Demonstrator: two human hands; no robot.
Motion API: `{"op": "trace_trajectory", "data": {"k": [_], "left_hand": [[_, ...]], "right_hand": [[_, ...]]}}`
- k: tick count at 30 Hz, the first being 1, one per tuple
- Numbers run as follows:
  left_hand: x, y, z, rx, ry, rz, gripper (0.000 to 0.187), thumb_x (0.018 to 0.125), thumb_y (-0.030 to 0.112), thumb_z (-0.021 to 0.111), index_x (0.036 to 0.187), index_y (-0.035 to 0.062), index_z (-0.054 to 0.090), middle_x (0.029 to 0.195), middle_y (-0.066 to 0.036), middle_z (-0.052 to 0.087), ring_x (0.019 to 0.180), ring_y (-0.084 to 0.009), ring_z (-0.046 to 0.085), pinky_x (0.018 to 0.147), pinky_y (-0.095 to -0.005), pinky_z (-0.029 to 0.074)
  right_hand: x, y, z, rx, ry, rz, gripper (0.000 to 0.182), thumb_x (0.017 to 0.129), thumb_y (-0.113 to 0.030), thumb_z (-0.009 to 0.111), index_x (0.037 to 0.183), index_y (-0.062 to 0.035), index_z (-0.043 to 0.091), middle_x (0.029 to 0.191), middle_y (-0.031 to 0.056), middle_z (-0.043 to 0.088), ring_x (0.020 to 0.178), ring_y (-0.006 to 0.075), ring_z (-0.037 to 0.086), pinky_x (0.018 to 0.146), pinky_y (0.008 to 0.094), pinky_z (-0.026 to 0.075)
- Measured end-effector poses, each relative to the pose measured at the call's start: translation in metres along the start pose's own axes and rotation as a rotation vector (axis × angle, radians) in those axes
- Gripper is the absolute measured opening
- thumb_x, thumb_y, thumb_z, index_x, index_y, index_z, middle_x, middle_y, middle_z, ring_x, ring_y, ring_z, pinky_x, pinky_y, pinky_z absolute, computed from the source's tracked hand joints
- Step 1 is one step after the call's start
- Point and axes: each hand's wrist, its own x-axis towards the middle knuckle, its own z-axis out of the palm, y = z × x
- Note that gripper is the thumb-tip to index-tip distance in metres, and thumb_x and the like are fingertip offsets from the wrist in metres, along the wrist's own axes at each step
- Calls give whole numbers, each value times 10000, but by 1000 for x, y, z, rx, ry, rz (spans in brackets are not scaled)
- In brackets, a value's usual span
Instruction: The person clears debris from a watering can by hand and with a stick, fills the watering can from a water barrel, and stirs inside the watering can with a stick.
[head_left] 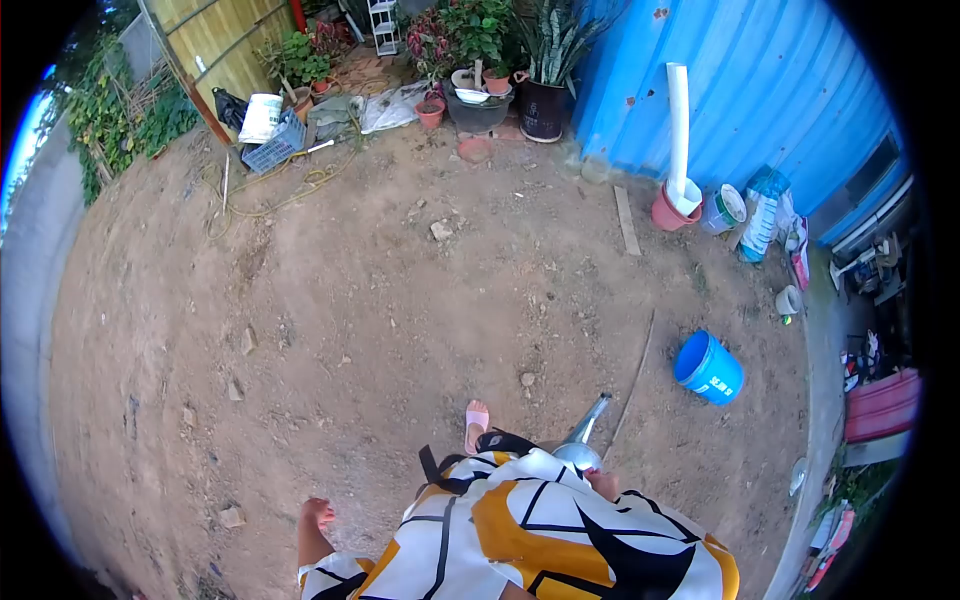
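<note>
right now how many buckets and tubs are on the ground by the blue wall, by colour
blue bucket: 1
red bucket, holding a white pipe: 1
white bucket: 1
total: 3
The right hand carries a metal watering can, not counted.

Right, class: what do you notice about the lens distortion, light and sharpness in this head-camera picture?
Head view: fisheye lens, so a black border rings the frame and the blue wall bows; soft daylight, with no hard shadows on the dirt ground; the metal watering can carries a dull sheen; edges look smeared.
</note>
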Motion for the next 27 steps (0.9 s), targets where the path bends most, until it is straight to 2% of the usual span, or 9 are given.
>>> {"op": "trace_trajectory", "data": {"k": [4, 7, 10, 12, 14, 19, 23, 25, 27], "left_hand": [[9, 77, -35, -140, 209, 225, 203, 840, 233, 466, 984, 100, 520, 801, -81, 634, 648, -206, 633, 484, -353, 443], [12, 158, -53, -110, 219, 273, 203, 845, 239, 468, 999, 118, 521, 821, -73, 631, 691, -204, 634, 524, -361, 430], [15, 226, -55, -88, 167, 330, 215, 848, 237, 466, 1022, 120, 515, 822, -70, 631, 709, -194, 633, 544, -350, 426], [14, 266, -57, -130, 129, 384, 219, 851, 240, 464, 1029, 121, 514, 823, -70, 631, 720, -191, 632, 566, -351, 434], [4, 293, -58, -145, 144, 279, 241, 857, 266, 456, 1043, 121, 509, 828, -68, 631, 741, -196, 632, 615, -379, 443], [68, 290, -66, -190, 92, 55, 291, 871, 342, 435, 1036, 114, 507, 905, -77, 627, 758, -233, 632, 655, -466, 433], [82, 320, -92, -96, 46, -62, 302, 869, 339, 426, 1004, 86, 521, 893, -83, 626, 742, -239, 632, 677, -487, 425], [81, 394, -116, -118, 89, 49, 265, 865, 270, 477, 1018, 55, 494, 765, -103, 620, 637, -218, 617, 544, -404, 478], [84, 458, -125, -167, 164, 240, 240, 853, 221, 492, 956, 5, 513, 730, -110, 608, 599, -202, 602, 510, -352, 503]], "right_hand": [[53, -76, -71, -72, -120, 13, 138, 796, -171, 448, 746, -61, 515, 612, 45, 537, 554, 164, 556, 473, 297, 415], [118, -129, -87, 2134, 300, 1613, 260, 870, -230, 376, 654, -101, 444, 545, 3, 497, 451, 132, 489, 526, 299, 450], [157, -149, -84, 2302, 118, 1413, 282, 887, -260, 330, 682, -98, 436, 527, -8, 465, 482, 122, 502, 547, 303, 459], [194, -167, -86, 2314, 104, 1371, 275, 885, -269, 336, 694, -100, 437, 527, -13, 463, 497, 119, 512, 547, 304, 460], [231, -192, -98, 2310, 93, 1322, 269, 882, -278, 342, 705, -101, 438, 527, -18, 460, 512, 117, 521, 546, 305, 462], [296, -265, -131, 2084, 207, 1436, 254, 881, -288, 307, 747, -143, 466, 557, -33, 474, 516, 116, 501, 530, 298, 441], [336, -271, -124, 2173, 163, 1480, 211, 869, -266, 328, 782, -144, 477, 655, -26, 509, 572, 114, 500, 556, 297, 427], [358, -296, -123, 2174, 87, 1455, 199, 859, -262, 353, 753, -131, 459, 603, -27, 491, 555, 131, 498, 557, 298, 420], [385, -301, -121, 2114, 86, 1491, 162, 840, -239, 420, 740, -127, 480, 556, -14, 483, 539, 151, 512, 534, 312, 428]]}}
